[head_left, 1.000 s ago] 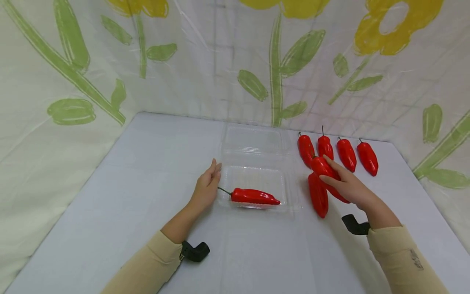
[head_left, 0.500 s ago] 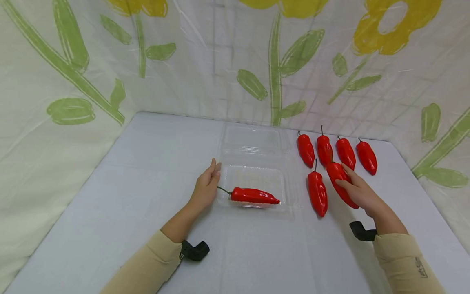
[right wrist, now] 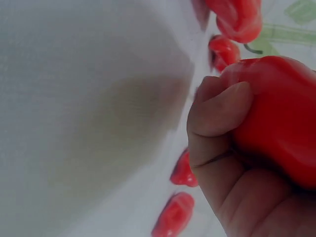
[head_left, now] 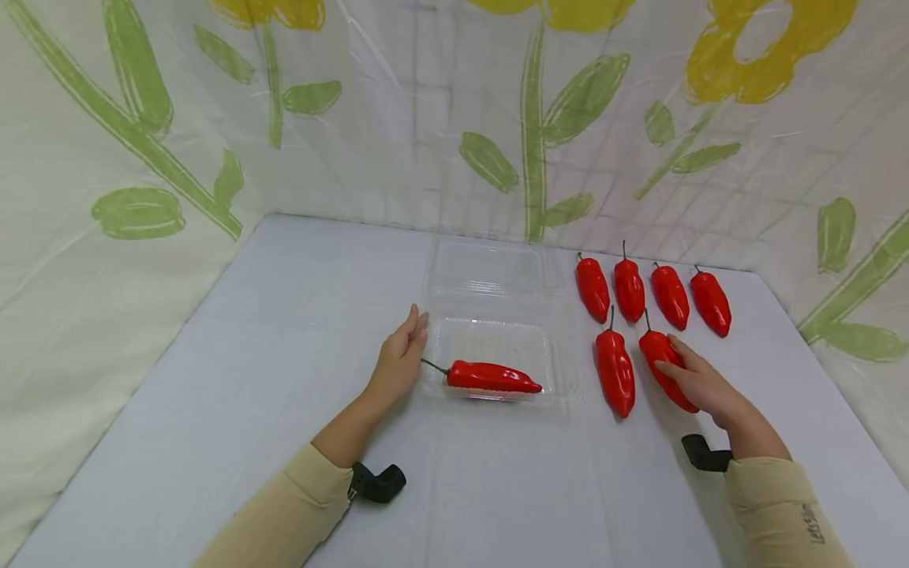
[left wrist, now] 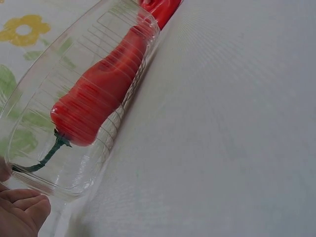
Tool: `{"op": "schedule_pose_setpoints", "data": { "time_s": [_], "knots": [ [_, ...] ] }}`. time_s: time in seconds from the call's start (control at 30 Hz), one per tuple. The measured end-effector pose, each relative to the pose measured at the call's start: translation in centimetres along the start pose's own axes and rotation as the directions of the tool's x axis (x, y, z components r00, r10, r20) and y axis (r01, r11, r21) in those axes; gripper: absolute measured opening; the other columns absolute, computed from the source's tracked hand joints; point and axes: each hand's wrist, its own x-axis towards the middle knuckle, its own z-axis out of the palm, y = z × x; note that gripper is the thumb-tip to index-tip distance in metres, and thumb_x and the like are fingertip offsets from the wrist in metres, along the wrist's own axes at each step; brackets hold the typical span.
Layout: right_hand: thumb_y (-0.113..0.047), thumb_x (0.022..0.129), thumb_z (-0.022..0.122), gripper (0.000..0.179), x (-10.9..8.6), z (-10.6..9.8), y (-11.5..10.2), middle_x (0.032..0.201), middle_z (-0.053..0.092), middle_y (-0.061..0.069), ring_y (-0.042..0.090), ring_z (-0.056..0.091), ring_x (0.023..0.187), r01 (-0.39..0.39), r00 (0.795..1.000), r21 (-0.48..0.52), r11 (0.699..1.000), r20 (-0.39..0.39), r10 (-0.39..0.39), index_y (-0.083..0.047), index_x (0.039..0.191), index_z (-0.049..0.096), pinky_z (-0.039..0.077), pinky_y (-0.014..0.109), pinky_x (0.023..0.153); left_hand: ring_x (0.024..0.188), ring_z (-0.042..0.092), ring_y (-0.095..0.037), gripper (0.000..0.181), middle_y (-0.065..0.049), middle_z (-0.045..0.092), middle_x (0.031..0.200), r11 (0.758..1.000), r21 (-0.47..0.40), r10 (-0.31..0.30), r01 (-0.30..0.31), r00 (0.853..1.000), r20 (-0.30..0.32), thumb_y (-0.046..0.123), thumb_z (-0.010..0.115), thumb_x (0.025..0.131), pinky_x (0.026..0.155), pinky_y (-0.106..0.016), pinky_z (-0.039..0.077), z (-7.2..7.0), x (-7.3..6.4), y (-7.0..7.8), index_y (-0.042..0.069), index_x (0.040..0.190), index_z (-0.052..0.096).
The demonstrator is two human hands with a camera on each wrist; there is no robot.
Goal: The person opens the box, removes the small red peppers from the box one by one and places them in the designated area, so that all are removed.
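My right hand grips a red pepper with a thin green stem, at the right of the table. In the right wrist view, thumb and fingers curl round this pepper; whether it touches the table I cannot tell. Just left of it lies another red pepper. My left hand rests against the left edge of a clear plastic clamshell box, fingers fairly straight. Inside the box, along its near side, lies one red pepper, its stem towards my left hand. The left wrist view shows its green stem.
Several more red peppers lie in a row at the back right. The box's clear lid is folded back flat behind its base. A white curtain with painted flowers stands behind the white table.
My right hand has moved the gripped pepper right and nearer to me, from over the neighbouring pepper to a spot beside it. My left hand and the box have stayed put.
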Motion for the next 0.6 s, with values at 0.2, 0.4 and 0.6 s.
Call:
{"op": "schedule_pose_setpoints", "data": {
  "time_s": [0.2, 0.4, 0.6],
  "knots": [
    [-0.047, 0.096, 0.039, 0.084, 0.4, 0.2, 0.5, 0.145, 0.008, 0.037, 0.056, 0.012, 0.127, -0.026, 0.999, -0.019, 0.999, 0.019, 0.026, -0.003, 0.147, -0.011, 0.036, 0.067, 0.095, 0.139, 0.030, -0.024, 0.052, -0.017, 0.037, 0.146, 1.000, -0.006, -0.007, 0.007, 1.000, -0.002, 0.012, 0.038, 0.100, 0.113, -0.039, 0.025, 0.0, 0.0, 0.0, -0.004, 0.146, 0.019],
    [-0.044, 0.096, 0.041, 0.084, 1.1, 0.3, 0.8, 0.144, 0.010, 0.037, 0.056, 0.014, 0.126, -0.050, 0.999, -0.056, 0.997, -0.001, 0.050, 0.000, 0.146, -0.009, 0.038, 0.066, 0.095, 0.139, 0.030, -0.023, 0.052, -0.017, 0.036, 0.147, 1.000, -0.024, -0.012, 0.012, 1.000, 0.001, 0.012, 0.037, 0.100, 0.113, -0.038, 0.025, 0.0, 0.0, -0.1, -0.003, 0.146, 0.018],
    [-0.045, 0.094, 0.045, 0.085, 1.3, 0.3, 0.6, 0.138, 0.023, 0.038, 0.052, 0.028, 0.119, -0.091, 0.996, -0.156, 0.984, -0.039, 0.086, 0.004, 0.146, -0.003, 0.047, 0.057, 0.090, 0.139, 0.030, -0.023, 0.052, -0.016, 0.037, 0.147, 1.000, -0.013, -0.017, 0.017, 1.000, -0.002, 0.012, 0.037, 0.100, 0.114, -0.038, 0.025, 0.0, -0.1, 0.2, -0.003, 0.146, 0.018]
  ]
}}
